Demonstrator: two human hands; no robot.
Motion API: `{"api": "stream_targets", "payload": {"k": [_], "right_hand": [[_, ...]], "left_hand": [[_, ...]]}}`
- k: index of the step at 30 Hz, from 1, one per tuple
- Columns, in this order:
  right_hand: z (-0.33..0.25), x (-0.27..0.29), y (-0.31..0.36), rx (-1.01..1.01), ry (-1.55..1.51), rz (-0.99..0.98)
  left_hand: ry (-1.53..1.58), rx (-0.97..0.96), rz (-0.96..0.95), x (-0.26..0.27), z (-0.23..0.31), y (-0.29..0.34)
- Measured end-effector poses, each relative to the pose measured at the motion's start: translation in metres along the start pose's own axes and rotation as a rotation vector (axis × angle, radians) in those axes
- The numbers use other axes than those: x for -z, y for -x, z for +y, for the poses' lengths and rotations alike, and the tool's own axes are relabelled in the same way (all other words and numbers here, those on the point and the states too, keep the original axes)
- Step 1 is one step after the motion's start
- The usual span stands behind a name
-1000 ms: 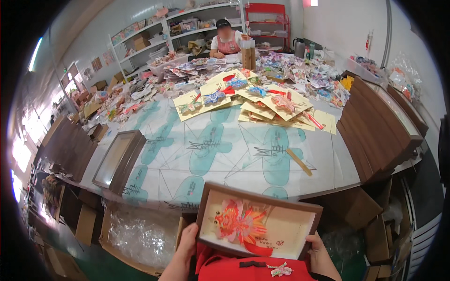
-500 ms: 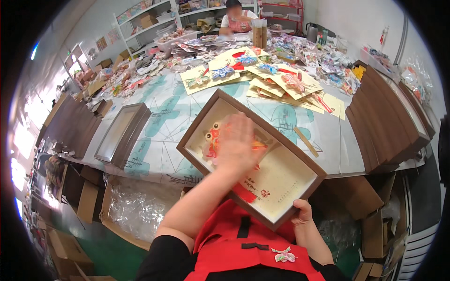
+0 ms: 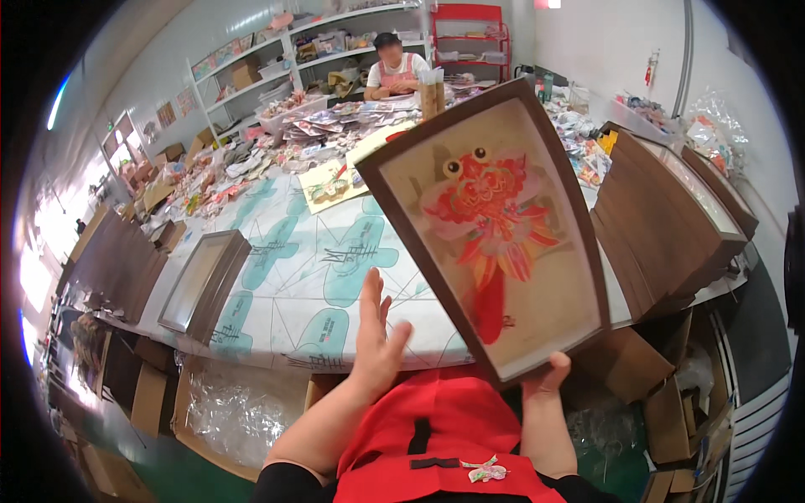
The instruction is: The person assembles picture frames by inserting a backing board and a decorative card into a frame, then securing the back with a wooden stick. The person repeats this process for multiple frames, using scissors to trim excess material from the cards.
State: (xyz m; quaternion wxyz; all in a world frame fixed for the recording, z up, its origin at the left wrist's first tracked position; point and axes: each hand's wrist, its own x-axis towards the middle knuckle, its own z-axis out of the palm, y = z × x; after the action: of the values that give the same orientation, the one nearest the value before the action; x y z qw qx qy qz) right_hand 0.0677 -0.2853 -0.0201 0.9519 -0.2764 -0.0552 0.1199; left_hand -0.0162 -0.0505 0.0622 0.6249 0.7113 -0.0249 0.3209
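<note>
A dark brown shadow-box frame (image 3: 399, 220) is held up tilted in front of me. Inside it lies a red and pink goldfish ornament (image 3: 489, 197) with round bulging eyes and a red tassel, on a cream backing. My right hand (image 3: 545, 373) grips the frame's lower edge near its bottom corner, thumb in front and the other fingers hidden behind. To the left of the frame, apart from it, my left hand (image 3: 380, 335) is raised with its fingers stretched out and nothing in it.
A cream card with an ornament (image 3: 331, 186) lies beyond the frame. Frames are stacked at the right (image 3: 671, 222) and left (image 3: 205, 281) of the printed table cover (image 3: 289, 331). An open carton with clear plastic wrap (image 3: 235, 415) stands below. Across the table sits a person (image 3: 394, 71).
My left hand has come off the goldfish and moved left. The frame has been raised and turned more upright, now hiding most of the cream cards.
</note>
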Motion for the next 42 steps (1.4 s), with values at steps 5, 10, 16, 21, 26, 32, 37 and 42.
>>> {"api": "stream_targets", "payload": {"k": [5,10,16,21,26,32,37,42], "right_hand": [[0.064,-0.033,-0.027,-0.315,-0.348,-0.467],[0.054,-0.034,-0.036,-0.313,-0.395,-0.453],[0.037,-0.012,-0.016,-0.242,-0.257,-0.422],[0.043,-0.024,-0.015,0.038,0.105,-0.586],[-0.010,-0.041,-0.036,-0.176,0.119,-0.697],[0.030,-0.032,-0.027,0.052,0.395,-0.041],[-0.009,-0.003,-0.026,0.302,0.354,0.142],[0.063,-0.044,-0.020,0.304,0.649,0.037]], "left_hand": [[0.169,0.048,0.180,-0.021,0.024,-0.035],[0.032,-0.200,0.176,-0.025,0.025,-0.039],[0.212,-0.062,0.008,-0.028,0.022,-0.043],[0.338,-0.047,0.230,-0.005,0.015,-0.062],[0.112,-0.047,0.212,0.064,0.037,-0.057],[-0.324,-0.146,-0.112,0.006,0.050,-0.047],[-0.299,-0.034,-0.467,-0.016,0.032,-0.022],[-0.128,-0.108,-0.001,0.061,-0.022,0.007]]}}
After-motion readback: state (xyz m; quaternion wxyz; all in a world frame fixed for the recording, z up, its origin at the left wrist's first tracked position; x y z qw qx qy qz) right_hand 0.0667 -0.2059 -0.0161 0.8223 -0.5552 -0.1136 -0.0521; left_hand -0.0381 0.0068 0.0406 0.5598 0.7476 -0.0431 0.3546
